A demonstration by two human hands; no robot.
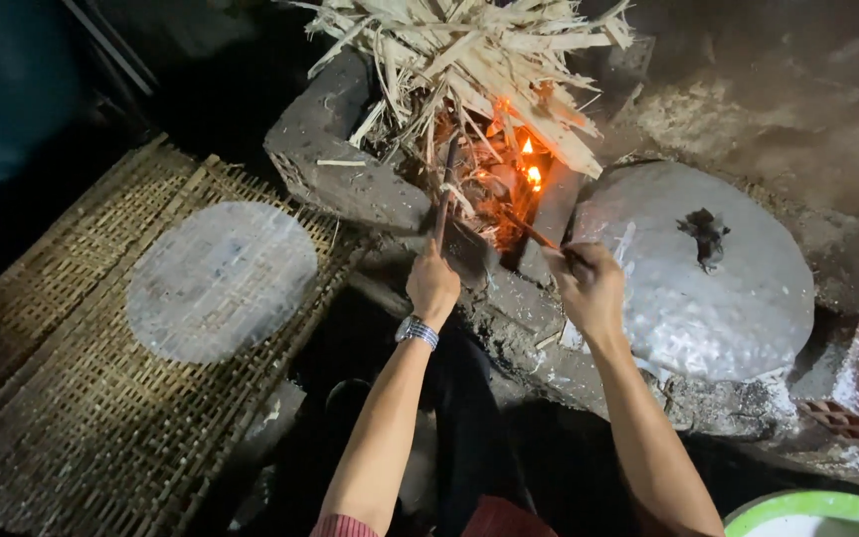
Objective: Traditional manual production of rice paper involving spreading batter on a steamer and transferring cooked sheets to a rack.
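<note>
The left hand (432, 286), a metal watch (417, 331) on its wrist, is clamped on a thin dark stick (444, 194) that points toward twelve o'clock into the burning heap. The right hand (589, 288), at three o'clock from the left and apart from it, is closed on a second thin stick (534, 234) that slants toward ten o'clock into the same small orange flame (532, 177). The fire sits in a grey, soot-stained clay hearth (350, 179), with a pile of pale dry split cane and husk strips (469, 60) heaped over it at twelve o'clock. At three o'clock from the right hand, touching the hearth top, lies a round dented silver metal lid (708, 288) with a dark knob. At nine o'clock from the hands a woven brown bamboo mat (72, 418) carries a thin round translucent white sheet (221, 280). A green-rimmed bowl (817, 509) shows at five o'clock.
</note>
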